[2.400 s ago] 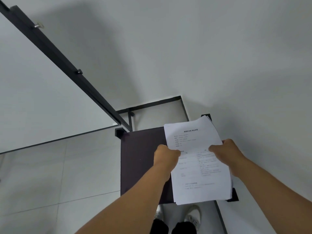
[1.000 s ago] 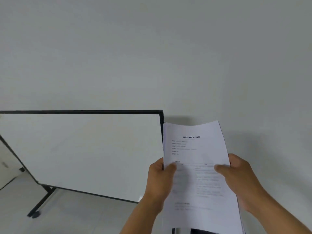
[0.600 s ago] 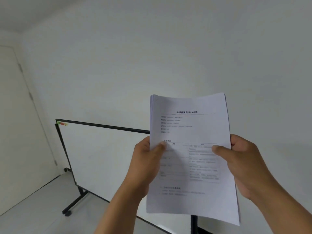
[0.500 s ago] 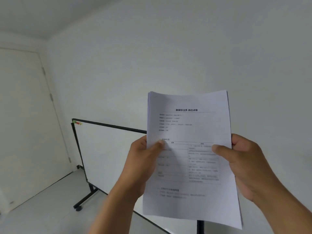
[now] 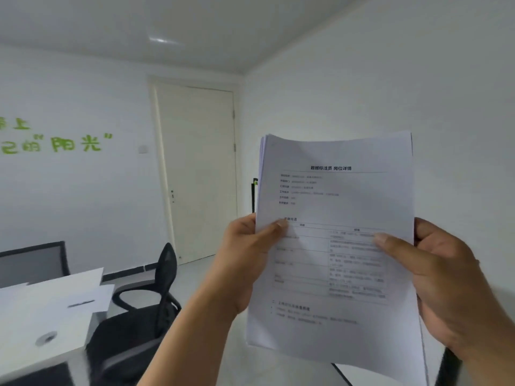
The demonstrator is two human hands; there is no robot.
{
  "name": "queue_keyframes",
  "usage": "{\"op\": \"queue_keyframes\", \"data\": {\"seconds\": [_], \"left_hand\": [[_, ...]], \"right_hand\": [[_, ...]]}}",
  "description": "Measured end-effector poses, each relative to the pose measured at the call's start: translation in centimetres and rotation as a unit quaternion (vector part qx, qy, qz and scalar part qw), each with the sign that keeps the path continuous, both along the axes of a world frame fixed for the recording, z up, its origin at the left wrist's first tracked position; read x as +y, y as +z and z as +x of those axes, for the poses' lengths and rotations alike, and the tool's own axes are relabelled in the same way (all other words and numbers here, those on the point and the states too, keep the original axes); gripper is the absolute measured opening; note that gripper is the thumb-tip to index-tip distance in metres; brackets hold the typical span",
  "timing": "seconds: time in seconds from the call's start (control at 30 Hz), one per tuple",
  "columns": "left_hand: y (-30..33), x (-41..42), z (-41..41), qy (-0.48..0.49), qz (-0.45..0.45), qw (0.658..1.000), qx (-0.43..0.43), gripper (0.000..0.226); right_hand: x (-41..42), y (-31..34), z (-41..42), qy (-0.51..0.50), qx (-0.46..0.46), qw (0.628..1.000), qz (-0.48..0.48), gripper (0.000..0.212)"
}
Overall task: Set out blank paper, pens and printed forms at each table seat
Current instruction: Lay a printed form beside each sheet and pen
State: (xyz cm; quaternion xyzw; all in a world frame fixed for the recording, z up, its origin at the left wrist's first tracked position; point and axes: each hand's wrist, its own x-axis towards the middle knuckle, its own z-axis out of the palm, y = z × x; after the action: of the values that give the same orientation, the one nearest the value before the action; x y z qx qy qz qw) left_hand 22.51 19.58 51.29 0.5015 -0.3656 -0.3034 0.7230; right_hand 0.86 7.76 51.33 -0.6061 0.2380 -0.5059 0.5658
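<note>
White table [image 5: 41,324], lower left: blank sheets [image 5: 69,288] lying on it, a dark pen [image 5: 81,303] on top of the sheets. Black office chair [image 5: 145,310] beside the table. Closed door [image 5: 200,174] behind. Stack of printed forms [image 5: 334,246], upright before me: my left hand [image 5: 245,257] pinches its left edge, my right hand [image 5: 434,280] grips its right edge.

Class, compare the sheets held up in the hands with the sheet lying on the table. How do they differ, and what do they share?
The held sheets carry printed text and a table; the sheet on the table looks blank. The held sheets are a stack, raised upright and gripped by the left hand and right hand; the table sheet lies flat, with a pen on it. Both are white paper.
</note>
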Motion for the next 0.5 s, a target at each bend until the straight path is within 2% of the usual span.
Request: {"op": "queue_keyframes", "data": {"seconds": [0.27, 0.5], "left_hand": [[-0.5, 9.7, 7.7, 0.151, -0.013, 0.988, 0.018, 0.017], [-1.3, 16.0, 15.8, 0.235, 0.002, 0.972, 0.023, 0.019]], "right_hand": [[4.4, 0.2, 11.7, 0.142, -0.001, 0.990, -0.023, 0.020], [8.2, -0.6, 23.2, 0.209, 0.019, 0.978, -0.010, 0.018]]}}
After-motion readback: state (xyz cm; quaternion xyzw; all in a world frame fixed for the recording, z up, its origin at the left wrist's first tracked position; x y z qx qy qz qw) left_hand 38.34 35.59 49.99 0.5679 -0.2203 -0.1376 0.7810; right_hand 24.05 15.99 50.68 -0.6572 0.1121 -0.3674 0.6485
